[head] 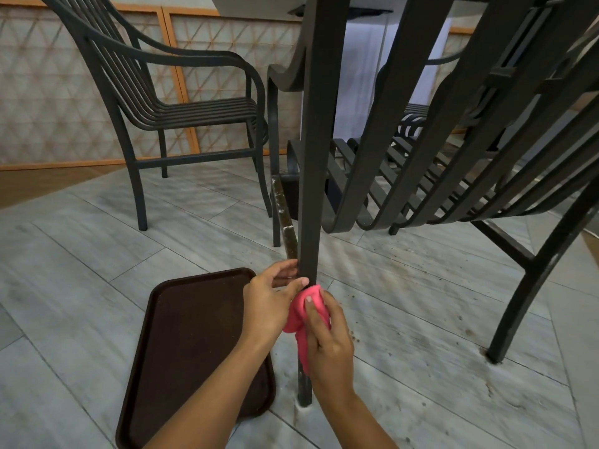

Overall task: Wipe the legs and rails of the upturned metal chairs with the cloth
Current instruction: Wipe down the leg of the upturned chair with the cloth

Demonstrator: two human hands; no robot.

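So the pink cloth was wrapped around the lower part of the chair leg, the one running straight down the middle of the view to the floor at about 6 o'clock. The right hand had its fingers curled round the cloth, squeezing it against the metal. The left hand sat just beside it at 9 o'clock, thumb and fingers curled on the leg right above the cloth, looking like it was steadying things.

If you ask me, the way to do this bit well was to keep the cloth closed all the way round the leg and slide it along the length, not just dab one face. The bottom stretch near the floor looked grubby and pale-specked, so it probably needed a couple of passes with real pressure.

Around it: a brown tray lay flat on the floor at 8 o'clock, close to the left forearm, easy to bump. A rusty-looking rail ran off behind the leg at 12 o'clock. Curved slats hung low at 2 o'clock and could crowd the hands higher up. Another chair stood upright at 10 o'clock, well apart. Dirt specks dotted the tiles at 3 o'clock.
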